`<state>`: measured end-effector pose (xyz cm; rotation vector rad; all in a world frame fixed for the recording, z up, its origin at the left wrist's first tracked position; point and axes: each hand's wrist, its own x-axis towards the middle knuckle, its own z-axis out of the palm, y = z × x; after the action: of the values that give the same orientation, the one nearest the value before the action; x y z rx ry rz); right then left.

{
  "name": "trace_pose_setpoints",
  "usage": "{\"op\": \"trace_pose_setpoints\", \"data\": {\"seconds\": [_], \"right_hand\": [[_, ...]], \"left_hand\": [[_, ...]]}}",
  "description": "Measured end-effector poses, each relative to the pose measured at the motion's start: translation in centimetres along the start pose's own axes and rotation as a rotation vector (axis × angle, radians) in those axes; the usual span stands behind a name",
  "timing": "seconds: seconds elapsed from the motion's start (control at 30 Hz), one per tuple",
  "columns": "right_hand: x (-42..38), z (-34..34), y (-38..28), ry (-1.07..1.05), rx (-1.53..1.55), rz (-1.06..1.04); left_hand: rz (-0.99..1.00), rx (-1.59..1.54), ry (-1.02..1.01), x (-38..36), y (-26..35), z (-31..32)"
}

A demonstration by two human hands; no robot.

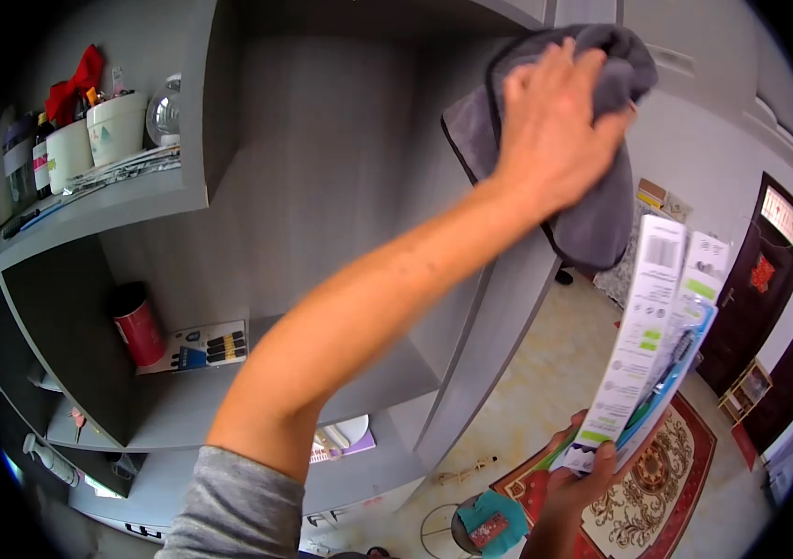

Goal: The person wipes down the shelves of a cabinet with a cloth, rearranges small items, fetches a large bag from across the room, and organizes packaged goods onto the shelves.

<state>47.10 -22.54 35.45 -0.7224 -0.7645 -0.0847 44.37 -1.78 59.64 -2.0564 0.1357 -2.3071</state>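
My left hand (559, 126) reaches up and across, its fingers pressed into a grey cloth (592, 219) with dark edging. The cloth is bunched at the top and hangs down against the upright side panel of the grey shelf unit (322, 121). Lower right, my right hand (587, 470) is closed around the bottom of several packaged toothbrushes (643, 326). White printed card with a barcode faces me, and a blue toothbrush with dark bristles shows through clear plastic. Part of the shelf is hidden behind my left arm.
On the upper left shelf stand white pots (117, 126), a red bow (75, 84) and a glass globe (164, 110). Below is a red can (138, 326). A stool with a teal cloth (499, 522) and a patterned rug (694, 466) are on the floor, near a dark door (750, 279).
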Motion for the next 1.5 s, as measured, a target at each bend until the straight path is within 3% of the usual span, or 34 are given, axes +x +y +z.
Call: {"op": "trace_pose_setpoints", "data": {"seconds": [0.1, 0.17, 0.3, 0.47, 0.63, 0.7, 0.8, 0.83, 1.1, 1.2, 1.5], "right_hand": [[0.1, -0.6, -0.8, 0.057, -0.021, -0.068], [-0.4, -0.5, -1.6, 0.112, -0.006, -0.06], [-1.1, -1.6, -1.1, -0.034, -0.024, -0.023], [-3.3, 0.5, 0.0, -0.011, 0.05, 0.14], [-4.5, 1.4, 2.0, -0.386, -0.087, 0.219], [-4.5, 3.2, 3.2, -0.518, -0.18, 0.186], [-3.4, 6.2, 6.0, -0.692, -0.356, 0.1], [-2.6, 7.4, 7.5, -0.765, -0.413, -0.133], [-1.0, 12.3, 13.9, -1.22, -1.377, -0.126], [-2.0, 12.4, 15.0, -1.237, -1.441, -0.209], [-2.2, 12.6, 17.2, -1.191, -1.209, -0.282]], "left_hand": [[-0.108, -0.028, 0.016, -4.6, 1.8, 1.5], [-0.171, 0.0, -0.08, -9.3, 2.7, 0.3], [-0.318, 0.004, -0.252, -21.6, 5.1, -2.3], [-0.622, 0.095, -0.486, -37.9, 9.4, -5.4], [-1.0, 0.006, -0.871, -44.7, 10.2, -10.2], [-1.331, -0.096, -0.969, -48.0, 10.8, -12.4], [-1.214, -0.1, -0.955, -48.5, 12.7, -16.3], [-1.252, -0.102, -0.974, -47.8, 13.0, -17.2], [-1.357, -0.254, -0.951, -38.9, 15.0, -22.7], [-1.416, -0.304, -0.951, -34.9, 15.4, -24.0], [-1.318, -0.255, -0.849, -27.9, 15.1, -26.7]]}}
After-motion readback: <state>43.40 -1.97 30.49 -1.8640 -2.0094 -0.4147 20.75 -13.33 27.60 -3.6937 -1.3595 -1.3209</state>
